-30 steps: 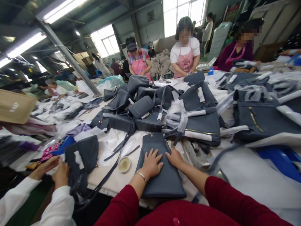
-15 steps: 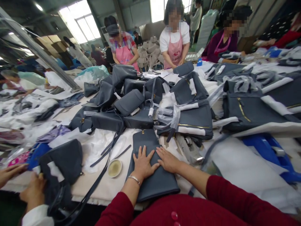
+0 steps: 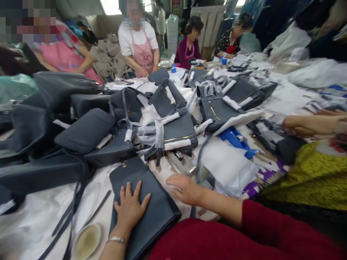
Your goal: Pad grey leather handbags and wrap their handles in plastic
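A dark blue-grey leather bag [image 3: 151,202] lies flat in front of me, a small gold fitting near its far edge. My left hand [image 3: 131,207] rests on it with fingers spread. Off the bag's right side is my right hand [image 3: 184,188]. Its fingers are curled together, and a small pale edge shows by them; what it is I cannot make out. Just beyond that hand are metal tools [image 3: 180,162]. To the left of the bag stands a round dish [image 3: 88,241] of yellowish contents, beside loose dark straps [image 3: 73,213].
Dark bags [image 3: 84,130] are heaped at the far left. Another bag with a gold zip [image 3: 176,133] and paper-wrapped handles lies ahead. White sheets [image 3: 225,162] and a blue object [image 3: 238,141] are to the right. A co-worker's arm [image 3: 311,124] reaches in there; other people stand across the table.
The view has swung right. My right hand has left the bag's surface and moved to its right, fingers curling. My left hand stays flat on the bag.
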Demonstrator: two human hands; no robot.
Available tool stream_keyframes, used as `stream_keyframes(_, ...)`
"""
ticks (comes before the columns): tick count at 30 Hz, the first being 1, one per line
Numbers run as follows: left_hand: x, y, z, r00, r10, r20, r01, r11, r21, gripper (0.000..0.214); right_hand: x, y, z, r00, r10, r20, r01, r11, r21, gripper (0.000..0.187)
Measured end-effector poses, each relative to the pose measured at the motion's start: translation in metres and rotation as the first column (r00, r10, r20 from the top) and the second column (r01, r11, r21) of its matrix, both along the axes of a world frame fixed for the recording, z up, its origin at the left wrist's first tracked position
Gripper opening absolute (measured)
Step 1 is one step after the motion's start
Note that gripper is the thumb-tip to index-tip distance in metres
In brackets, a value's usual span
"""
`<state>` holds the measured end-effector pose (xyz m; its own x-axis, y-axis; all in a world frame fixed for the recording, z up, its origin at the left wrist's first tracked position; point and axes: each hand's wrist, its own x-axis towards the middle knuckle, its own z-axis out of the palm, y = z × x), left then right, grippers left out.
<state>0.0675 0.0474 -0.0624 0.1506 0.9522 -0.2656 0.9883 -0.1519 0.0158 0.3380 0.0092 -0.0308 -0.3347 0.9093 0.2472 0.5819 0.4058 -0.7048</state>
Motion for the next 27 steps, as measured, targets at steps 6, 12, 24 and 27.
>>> stream_keyframes(6,0.004,0.004,-0.003,0.999,-0.017,-0.027,0.017,1.000,0.012,0.069,0.166,-0.037,-0.009,0.746,-0.451,0.491,0.525,0.851,-0.015,0.025)
stream_keyframes(12,0.004,0.005,-0.008,1.000,-0.015,-0.027,0.015,1.000,0.006,0.072,0.236,-0.067,-0.043,0.688,-0.218,0.693,0.460,0.869,-0.183,0.053)
stream_keyframes(24,0.006,0.007,-0.006,1.000,-0.003,-0.023,0.003,1.000,0.004,0.074,0.241,-0.102,-0.036,0.395,-0.606,0.690,0.898,0.412,-0.153,0.045)
stream_keyframes(27,0.005,0.008,-0.007,1.000,0.004,-0.017,-0.004,1.000,0.006,0.073,0.236,-0.093,-0.042,0.364,-0.703,0.611,0.931,0.272,-0.242,0.064)
